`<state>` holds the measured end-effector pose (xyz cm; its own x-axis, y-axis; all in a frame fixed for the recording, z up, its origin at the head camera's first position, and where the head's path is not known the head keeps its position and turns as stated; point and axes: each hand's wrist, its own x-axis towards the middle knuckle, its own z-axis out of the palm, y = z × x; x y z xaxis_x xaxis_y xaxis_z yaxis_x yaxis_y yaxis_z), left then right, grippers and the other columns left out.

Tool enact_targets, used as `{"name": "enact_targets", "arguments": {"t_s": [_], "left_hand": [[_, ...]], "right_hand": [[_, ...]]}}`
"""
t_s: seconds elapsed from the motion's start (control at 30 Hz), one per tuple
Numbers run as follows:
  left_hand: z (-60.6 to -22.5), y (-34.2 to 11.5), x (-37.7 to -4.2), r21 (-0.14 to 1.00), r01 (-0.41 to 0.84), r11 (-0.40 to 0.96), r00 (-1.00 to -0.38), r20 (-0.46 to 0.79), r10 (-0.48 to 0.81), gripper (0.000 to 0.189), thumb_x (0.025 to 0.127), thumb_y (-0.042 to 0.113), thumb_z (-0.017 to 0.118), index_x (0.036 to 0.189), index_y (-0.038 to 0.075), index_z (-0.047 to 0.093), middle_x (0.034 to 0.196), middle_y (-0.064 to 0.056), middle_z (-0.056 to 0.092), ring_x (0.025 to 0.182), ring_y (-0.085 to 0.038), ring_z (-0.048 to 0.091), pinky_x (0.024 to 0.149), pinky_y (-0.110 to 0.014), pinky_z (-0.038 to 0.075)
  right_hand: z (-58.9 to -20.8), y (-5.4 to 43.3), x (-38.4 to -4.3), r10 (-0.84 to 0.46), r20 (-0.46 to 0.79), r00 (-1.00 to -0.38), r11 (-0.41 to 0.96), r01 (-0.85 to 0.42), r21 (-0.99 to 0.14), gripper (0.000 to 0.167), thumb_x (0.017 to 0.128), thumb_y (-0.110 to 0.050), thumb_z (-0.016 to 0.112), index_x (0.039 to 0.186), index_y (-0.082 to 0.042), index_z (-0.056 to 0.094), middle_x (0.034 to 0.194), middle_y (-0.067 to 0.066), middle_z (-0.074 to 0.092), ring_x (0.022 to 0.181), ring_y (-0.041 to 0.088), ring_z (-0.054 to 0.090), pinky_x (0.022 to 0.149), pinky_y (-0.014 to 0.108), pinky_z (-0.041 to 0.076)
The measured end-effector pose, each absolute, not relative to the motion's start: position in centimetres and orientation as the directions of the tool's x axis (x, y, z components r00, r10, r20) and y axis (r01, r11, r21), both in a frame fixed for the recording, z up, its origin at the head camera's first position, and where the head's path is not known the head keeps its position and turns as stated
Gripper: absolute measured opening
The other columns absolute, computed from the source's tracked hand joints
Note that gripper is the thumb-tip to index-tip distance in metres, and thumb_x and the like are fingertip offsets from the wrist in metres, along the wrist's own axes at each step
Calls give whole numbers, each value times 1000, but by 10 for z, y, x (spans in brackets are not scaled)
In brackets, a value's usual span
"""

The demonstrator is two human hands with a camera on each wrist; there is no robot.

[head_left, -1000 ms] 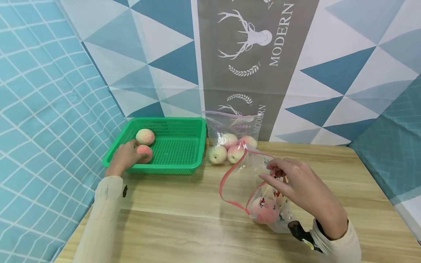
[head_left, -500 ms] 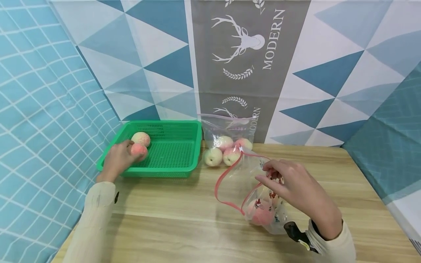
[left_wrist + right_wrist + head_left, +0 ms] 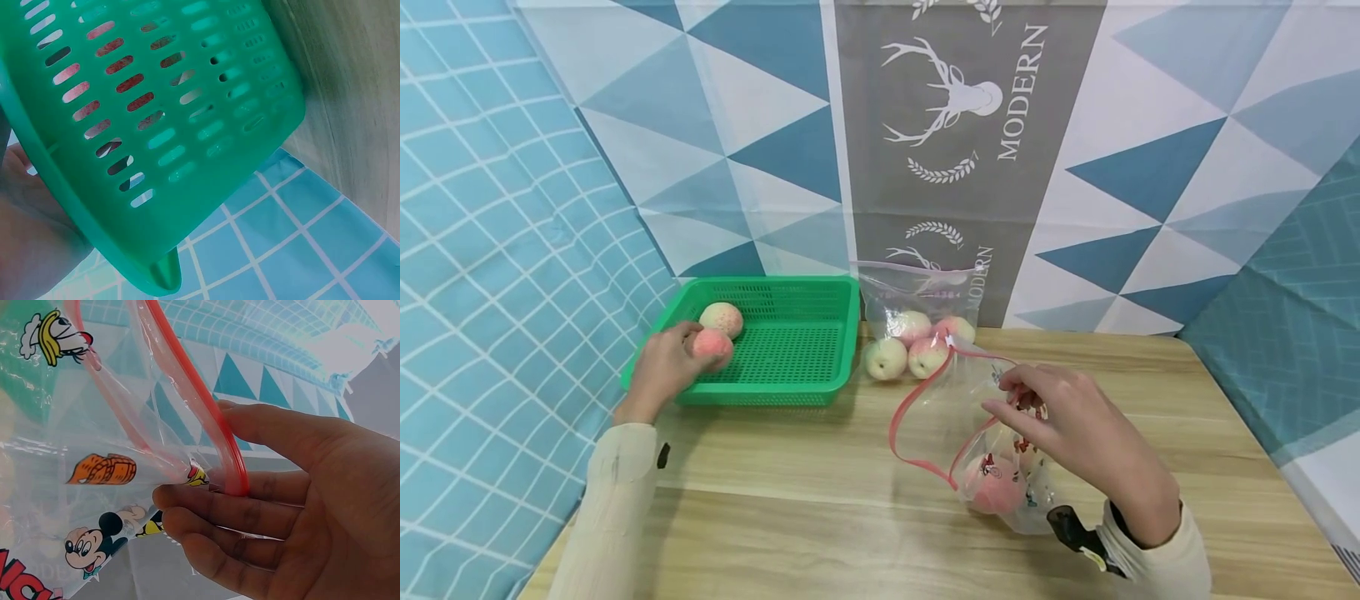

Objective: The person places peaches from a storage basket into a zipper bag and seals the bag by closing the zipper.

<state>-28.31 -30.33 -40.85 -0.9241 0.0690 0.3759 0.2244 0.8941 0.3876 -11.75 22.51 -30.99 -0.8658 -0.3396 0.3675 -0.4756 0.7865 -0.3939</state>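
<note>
My left hand (image 3: 658, 367) reaches over the near left rim of a green plastic basket (image 3: 790, 350) and grips a pink peach (image 3: 712, 346). A paler peach (image 3: 722, 319) lies just behind it. In the left wrist view the basket wall (image 3: 206, 134) covers most of the work, with pink showing through its slots. On the right, my right hand (image 3: 1071, 429) pinches the red zip edge of a clear zip bag (image 3: 100, 506) printed with cartoon figures. The bag's mouth gapes toward the left. At least one pink peach (image 3: 1000, 487) lies inside it.
Behind the printed bag, a second clear zip bag (image 3: 917, 283) with several peaches (image 3: 886, 358) leans on the patterned backdrop (image 3: 925, 192). A blue checked cloth (image 3: 497, 250) walls the left side. Everything stands on a wooden table (image 3: 790, 508).
The left hand and the pink peach have shifted slightly left within the basket. The head view has moved a little. The right hand stays at the printed bag's edge.
</note>
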Motion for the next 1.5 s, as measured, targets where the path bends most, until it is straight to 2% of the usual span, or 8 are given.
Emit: {"name": "enact_targets", "arguments": {"t_s": [0.27,0.43,0.6,0.83,0.97,1.07,1.2,1.5], "left_hand": [[-413,-298,-279,399,230,887,-922,381,68,62,87,40,76,126,-6,60,110,-32,64,90,-47,61,70,-58,47],[-411,-298,-278,401,242,883,-914,400,69,58,86,35,78,124,-5,61,92,-27,65,73,-37,57,62,-50,45],[-408,-301,-277,396,235,888,-907,417,55,56,85,34,79,124,-4,62,85,-24,64,66,-30,50,57,-40,39],[-410,-295,-275,400,227,888,-909,414,46,61,85,39,78,125,-3,61,90,-26,64,69,-31,52,57,-40,39],[-407,-284,-272,403,229,886,-910,412,48,62,86,40,77,127,-3,60,91,-26,63,77,-36,54,61,-47,41],[-405,-277,-266,419,224,880,-912,408,38,64,86,40,77,130,-3,58,98,-28,62,88,-41,55,68,-54,42],[-404,-272,-260,430,225,874,-911,410,32,65,84,40,79,129,-2,58,105,-29,63,96,-45,54,71,-59,42],[-399,-269,-260,422,229,877,-910,413,39,61,85,31,80,130,-3,58,112,-31,61,101,-48,53,74,-62,42]], "right_hand": [[-310,229,-117,-342,357,-869,784,-473,-401,17,91,-34,74,94,-18,70,80,-16,63,72,-2,60,64,26,53],[-311,229,-117,-347,362,-865,778,-482,-404,16,91,-35,73,91,-20,68,79,-17,62,73,-2,59,66,28,53],[-309,228,-118,-345,356,-868,781,-476,-404,15,91,-35,73,91,-21,68,79,-17,62,73,-2,59,66,29,53],[-308,229,-117,-344,340,-875,781,-468,-415,15,91,-33,74,93,-19,69,80,-16,63,74,-1,60,67,29,54],[-309,230,-117,-347,347,-871,771,-476,-423,15,92,-33,73,93,-18,69,81,-15,64,75,0,61,68,32,55],[-308,230,-117,-352,351,-868,767,-482,-423,17,93,-34,72,94,-17,70,81,-14,64,76,0,61,68,32,55],[-309,229,-118,-349,346,-871,781,-475,-406,17,92,-35,72,92,-18,69,80,-15,64,75,-1,61,69,32,55],[-310,228,-119,-344,360,-867,798,-472,-375,18,92,-37,72,89,-19,68,77,-17,62,72,-2,60,69,31,56]]}}
